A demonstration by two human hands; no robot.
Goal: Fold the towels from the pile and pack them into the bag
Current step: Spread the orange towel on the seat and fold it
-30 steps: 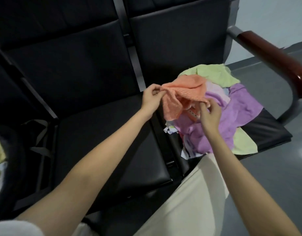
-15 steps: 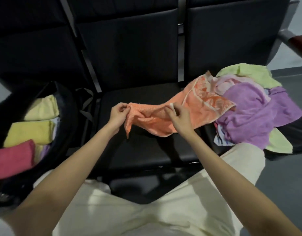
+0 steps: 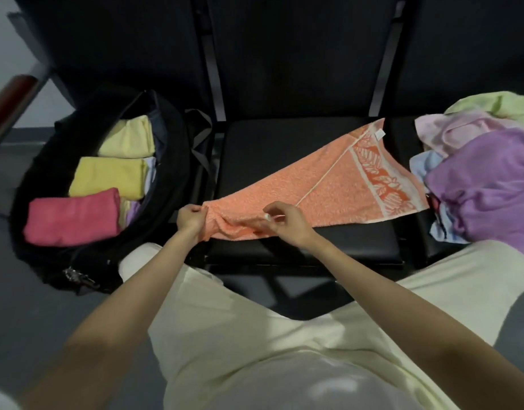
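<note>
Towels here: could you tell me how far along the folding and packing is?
Done: several folded towels, including a pink towel, lie in the bag. In hand: left hand and right hand grip the unfolded orange towel on the seat. Left: the pile.

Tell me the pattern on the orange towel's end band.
A leaf pattern, darker orange with pale leaves, on the orange towel; head view.

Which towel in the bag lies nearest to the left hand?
The pink towel. It lies folded at the near end of the bag, closest to the left hand; the two yellow towels lie farther back.
</note>
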